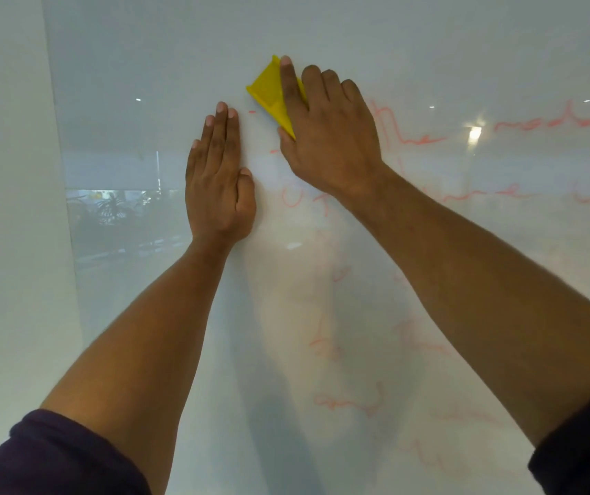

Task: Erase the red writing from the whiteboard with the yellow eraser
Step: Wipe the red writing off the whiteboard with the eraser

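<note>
The yellow eraser [269, 92] is pressed flat against the glossy whiteboard [179, 66], tilted, near the top centre. My right hand [325, 137] is shut on it, index finger stretched along its back and thumb under its lower edge. Red writing [550, 123] runs in several lines to the right of and below that hand; a small red mark [251, 111] sits just left of the eraser. My left hand [219, 180] lies flat on the board, fingers together, left of the eraser and holding nothing. The board above and left of the hands shows no writing.
The whiteboard's left edge [61, 155] meets a plain white wall [4, 209]. The glossy surface reflects ceiling lights [475, 132] and plants [111, 209]. Fainter red lines [350, 401] continue lower down between my forearms.
</note>
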Demonstrator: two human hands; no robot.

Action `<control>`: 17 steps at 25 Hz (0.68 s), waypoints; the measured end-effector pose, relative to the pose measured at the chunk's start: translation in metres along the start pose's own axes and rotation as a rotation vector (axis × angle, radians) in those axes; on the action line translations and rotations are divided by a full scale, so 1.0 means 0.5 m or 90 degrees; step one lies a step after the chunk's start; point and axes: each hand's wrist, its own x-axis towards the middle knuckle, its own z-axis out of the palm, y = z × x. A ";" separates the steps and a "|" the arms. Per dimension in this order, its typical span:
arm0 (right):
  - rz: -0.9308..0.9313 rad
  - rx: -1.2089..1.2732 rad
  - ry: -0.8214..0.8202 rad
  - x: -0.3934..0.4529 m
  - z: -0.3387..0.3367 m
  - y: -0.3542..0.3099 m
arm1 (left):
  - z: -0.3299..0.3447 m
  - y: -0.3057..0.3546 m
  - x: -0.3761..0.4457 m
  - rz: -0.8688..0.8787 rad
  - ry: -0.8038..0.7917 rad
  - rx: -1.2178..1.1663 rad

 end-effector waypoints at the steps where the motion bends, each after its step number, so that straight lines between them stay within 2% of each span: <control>1: -0.029 0.026 0.004 -0.004 -0.002 0.015 | 0.001 0.000 -0.002 0.001 -0.001 0.007; 4: -0.066 0.058 0.034 -0.003 -0.001 0.045 | 0.001 -0.001 0.000 0.005 -0.006 0.032; 8: 0.002 0.101 0.022 -0.016 0.001 0.008 | 0.002 -0.009 0.005 0.010 -0.001 0.063; 13: -0.067 0.115 0.022 -0.032 -0.004 0.011 | 0.006 -0.010 0.009 0.015 0.004 0.062; 17: 0.075 0.064 -0.030 -0.025 -0.024 -0.043 | 0.003 -0.011 0.007 0.020 0.007 0.057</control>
